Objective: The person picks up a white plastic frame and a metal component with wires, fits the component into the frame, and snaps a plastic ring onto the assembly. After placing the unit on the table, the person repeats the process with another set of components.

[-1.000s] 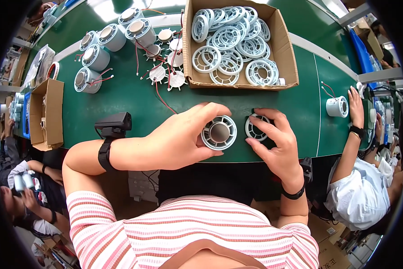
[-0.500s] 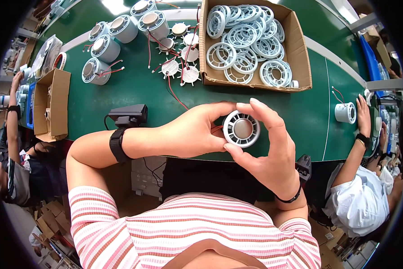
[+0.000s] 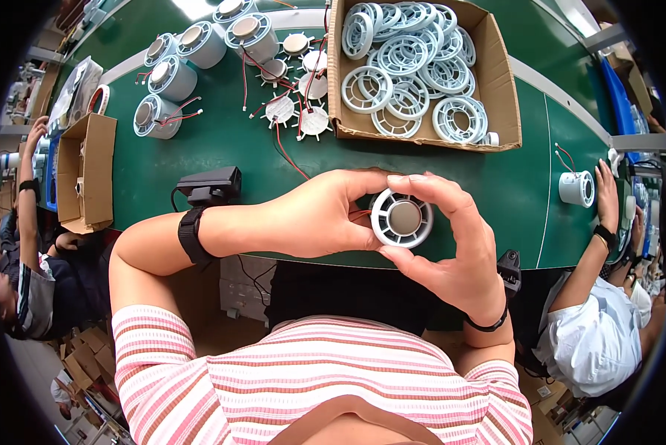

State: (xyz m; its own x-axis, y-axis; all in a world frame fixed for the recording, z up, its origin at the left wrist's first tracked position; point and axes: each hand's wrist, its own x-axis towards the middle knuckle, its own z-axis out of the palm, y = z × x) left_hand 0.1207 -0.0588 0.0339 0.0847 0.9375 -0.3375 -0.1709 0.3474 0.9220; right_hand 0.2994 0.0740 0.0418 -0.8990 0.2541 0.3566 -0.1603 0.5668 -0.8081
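Observation:
Between both hands, close to the table's near edge, is a round white spoked part [image 3: 403, 218] with a grey disc in its middle and a red wire at its left. My left hand [image 3: 322, 213] grips its left side, fingers curled over the top and thumb below. From the right, my right hand [image 3: 459, 248] curves around it, fingertips at its upper rim and thumb at its lower rim. Beyond the hands stands an open cardboard box [image 3: 505, 111] heaped with pale blue spoked rings [image 3: 403, 55]. Left of it lie several white spoked discs [image 3: 279, 108] with red and black wires.
Pale blue cylinders [image 3: 173, 80] topped by grey discs stand at the back left. A black device [image 3: 210, 185] sits beyond my left forearm. Another cardboard box [image 3: 88, 174] is at the left edge. Rightward, a co-worker's hand [image 3: 607, 196] is beside a wired cylinder [image 3: 575, 188].
The spoked part and my right hand have shifted slightly right and down. Both hands keep their grip on it.

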